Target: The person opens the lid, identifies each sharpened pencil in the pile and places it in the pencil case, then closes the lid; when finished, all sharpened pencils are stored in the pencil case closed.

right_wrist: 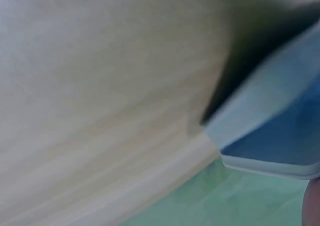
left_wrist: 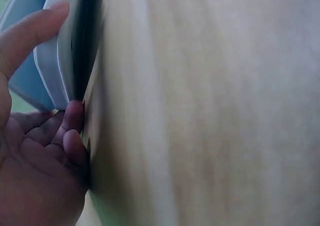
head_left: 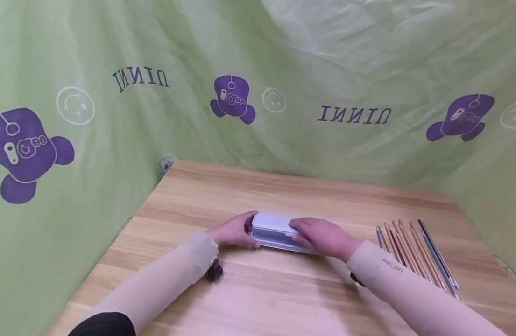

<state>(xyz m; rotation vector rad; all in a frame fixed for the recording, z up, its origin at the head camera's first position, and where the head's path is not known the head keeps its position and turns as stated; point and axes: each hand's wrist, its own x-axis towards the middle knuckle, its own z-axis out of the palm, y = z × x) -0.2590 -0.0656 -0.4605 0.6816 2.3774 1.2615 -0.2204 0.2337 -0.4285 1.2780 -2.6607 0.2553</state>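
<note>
A pale blue pencil case (head_left: 271,222) lies on the wooden table in the head view, its lid raised a little above the base with a gap along the near side. My left hand (head_left: 233,230) grips its left end. The left wrist view shows the thumb (left_wrist: 35,33) against the case's wall (left_wrist: 49,68), with the other fingers curled at its far end. My right hand (head_left: 327,237) holds the lid's right part, fingers on top and thumb at the front. In the right wrist view the gap between lid and base shows; only a bit of finger (right_wrist: 311,206) appears there.
Several pencils (head_left: 409,252), most wood-coloured and some dark, lie side by side on the table (head_left: 241,289) to the right, past the right forearm. A green printed curtain (head_left: 291,154) hangs behind the table and along its sides.
</note>
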